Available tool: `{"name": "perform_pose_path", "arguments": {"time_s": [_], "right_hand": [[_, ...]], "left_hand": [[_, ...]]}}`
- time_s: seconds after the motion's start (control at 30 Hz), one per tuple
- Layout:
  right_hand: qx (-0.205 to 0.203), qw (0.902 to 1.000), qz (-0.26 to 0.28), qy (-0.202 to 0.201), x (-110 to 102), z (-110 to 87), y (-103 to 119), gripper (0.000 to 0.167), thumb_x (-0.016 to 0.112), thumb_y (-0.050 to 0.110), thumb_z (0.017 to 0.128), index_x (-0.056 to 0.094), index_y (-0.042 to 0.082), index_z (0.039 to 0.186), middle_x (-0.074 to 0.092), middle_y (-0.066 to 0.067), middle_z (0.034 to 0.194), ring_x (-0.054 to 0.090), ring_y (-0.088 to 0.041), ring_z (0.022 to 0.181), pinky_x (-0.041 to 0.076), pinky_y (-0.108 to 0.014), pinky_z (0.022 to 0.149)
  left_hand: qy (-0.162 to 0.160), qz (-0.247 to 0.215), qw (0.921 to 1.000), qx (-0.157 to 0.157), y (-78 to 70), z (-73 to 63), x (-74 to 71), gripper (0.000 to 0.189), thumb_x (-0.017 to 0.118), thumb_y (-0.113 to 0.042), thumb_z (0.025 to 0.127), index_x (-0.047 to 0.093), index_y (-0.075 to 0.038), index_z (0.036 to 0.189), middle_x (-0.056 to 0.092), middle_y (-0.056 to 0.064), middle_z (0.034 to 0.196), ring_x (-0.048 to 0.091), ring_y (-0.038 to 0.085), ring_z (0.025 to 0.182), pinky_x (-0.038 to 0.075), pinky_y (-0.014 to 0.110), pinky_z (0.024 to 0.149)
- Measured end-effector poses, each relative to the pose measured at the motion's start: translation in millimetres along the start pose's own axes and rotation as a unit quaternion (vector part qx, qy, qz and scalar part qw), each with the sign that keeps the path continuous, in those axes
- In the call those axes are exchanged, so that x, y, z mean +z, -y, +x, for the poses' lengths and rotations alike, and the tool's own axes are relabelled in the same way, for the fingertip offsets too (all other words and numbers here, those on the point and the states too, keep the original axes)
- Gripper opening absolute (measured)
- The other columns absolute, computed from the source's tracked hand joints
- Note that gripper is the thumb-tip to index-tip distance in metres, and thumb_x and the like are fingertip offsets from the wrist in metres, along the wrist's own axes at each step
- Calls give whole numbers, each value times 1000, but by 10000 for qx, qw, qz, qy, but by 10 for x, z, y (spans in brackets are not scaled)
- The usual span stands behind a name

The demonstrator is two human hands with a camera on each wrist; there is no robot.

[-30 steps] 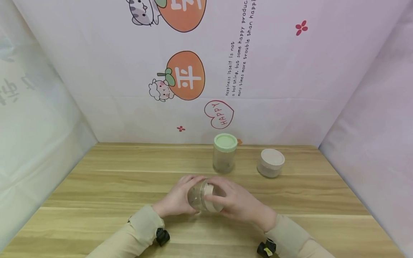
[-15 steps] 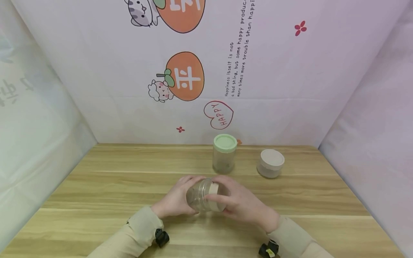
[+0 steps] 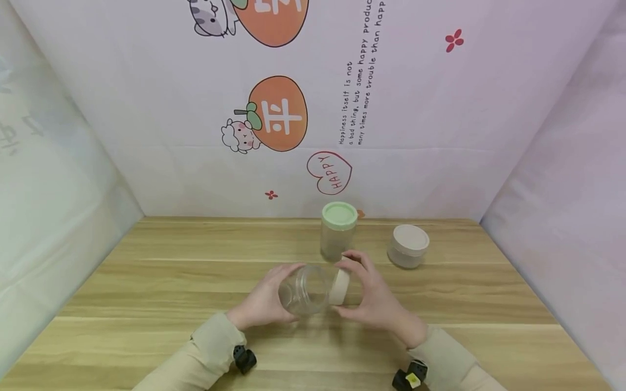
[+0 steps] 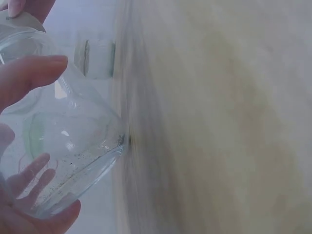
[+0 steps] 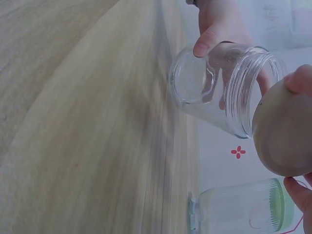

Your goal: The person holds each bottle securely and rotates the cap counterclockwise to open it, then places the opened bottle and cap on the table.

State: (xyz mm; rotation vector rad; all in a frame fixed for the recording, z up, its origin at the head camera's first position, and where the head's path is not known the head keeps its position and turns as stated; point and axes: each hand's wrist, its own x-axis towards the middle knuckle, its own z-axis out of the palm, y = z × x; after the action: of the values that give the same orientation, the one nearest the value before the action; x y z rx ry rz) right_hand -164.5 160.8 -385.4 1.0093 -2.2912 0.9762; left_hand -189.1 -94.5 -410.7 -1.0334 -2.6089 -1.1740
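My left hand (image 3: 262,297) grips a clear glass jar (image 3: 304,290) tipped on its side, its threaded mouth toward the right. Fingers of the same hand show through the glass in the left wrist view, where small dark specks dot the inside of the jar (image 4: 73,146). My right hand (image 3: 379,304) pinches a cream lid (image 3: 339,287) by its edge, thumb below and fingers above. In the head view a narrow gap separates lid and mouth. The right wrist view shows the lid (image 5: 285,129) overlapping the rim of the open jar (image 5: 219,90).
Behind the hands stands a taller jar with a pale green lid (image 3: 339,215). To its right is a low jar with a whitish lid (image 3: 409,239). Both stand on the wood-grain table (image 3: 195,255), near a printed cloth backdrop (image 3: 415,119).
The lid has come off the jar's mouth and moved right with my right hand. My left hand keeps its hold on the jar, whose open mouth now shows.
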Motion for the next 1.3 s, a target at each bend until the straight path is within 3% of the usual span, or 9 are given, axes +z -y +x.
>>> {"name": "perform_pose_path", "arguments": {"time_s": [0.17, 0.3, 0.4, 0.73, 0.93, 1.3], "right_hand": [[351, 9993, 54, -117, -28, 12, 12, 76, 90, 11, 56, 49, 3, 119, 46, -19, 127, 51, -30, 114, 52, -45, 87], [416, 9987, 193, -215, -36, 21, 6, 74, 90, 10, 55, 49, -4, 114, 50, -23, 125, 55, -32, 111, 53, -43, 86], [440, 9987, 132, -200, -33, 16, 0, 71, 90, 11, 54, 50, -4, 111, 52, -23, 124, 56, -32, 109, 53, -44, 86], [717, 9965, 51, 427, 50, 81, 96, 63, 90, 11, 53, 48, 3, 99, 48, -18, 123, 53, -27, 109, 52, -41, 84], [534, 9938, -109, 965, 171, 127, 139, 63, 89, 14, 56, 52, 5, 106, 45, -16, 122, 53, -26, 108, 54, -36, 83], [504, 9857, -81, 1604, 437, 281, 261, 58, 86, 26, 67, 56, 10, 113, 44, -16, 125, 55, -25, 106, 54, -34, 83]], "left_hand": [[-47, -444, 9982, -404, -5, -43, -51, 104, 90, -10, 52, 39, -15, 142, 49, 10, 135, 48, 33, 121, 41, 57, 98], [-200, -898, 9911, -959, -32, -79, -145, 107, 90, -8, 52, 36, -19, 144, 46, 9, 139, 46, 34, 124, 39, 59, 100], [-365, -992, 9876, -1162, -52, -108, -241, 106, 91, -10, 52, 37, -20, 143, 47, 9, 138, 45, 34, 125, 38, 59, 100], [-929, -835, 9842, -1252, 55, -340, -577, 107, 91, -11, 52, 36, -22, 143, 49, 15, 137, 48, 38, 120, 43, 61, 93], [-1231, -799, 9824, -1160, 143, -510, -738, 105, 90, -6, 54, 35, -16, 143, 48, 18, 136, 45, 44, 121, 37, 67, 95], [-1582, -569, 9785, -1196, 164, -686, -945, 108, 89, -4, 54, 30, -9, 145, 45, 25, 137, 43, 47, 121, 34, 70, 95]]}}
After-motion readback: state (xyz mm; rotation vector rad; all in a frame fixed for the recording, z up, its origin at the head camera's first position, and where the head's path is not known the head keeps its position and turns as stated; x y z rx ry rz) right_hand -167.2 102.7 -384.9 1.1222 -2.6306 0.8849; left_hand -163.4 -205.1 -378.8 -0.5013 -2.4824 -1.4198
